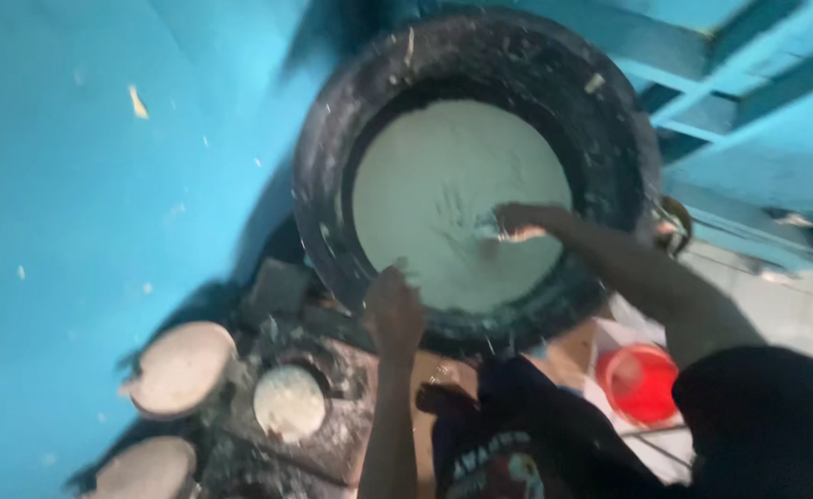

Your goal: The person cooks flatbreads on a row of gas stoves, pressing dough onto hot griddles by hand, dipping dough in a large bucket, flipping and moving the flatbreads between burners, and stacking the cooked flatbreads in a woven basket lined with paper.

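The left hand [394,310] grips the rim of a big round black pan [323,166] of white batter [434,185], while the right hand [522,220] pinches a small blurred tool on it.

Left hand [394,310] at 6 o'clock, forearm rising straight from the bottom edge, fingers curled in a loose grip, knuckles up. Right hand [522,220] near centre, arm stretched in from 4 o'clock, dark sleeve at the shoulder, fingers bunched, blurred; grip unclear.
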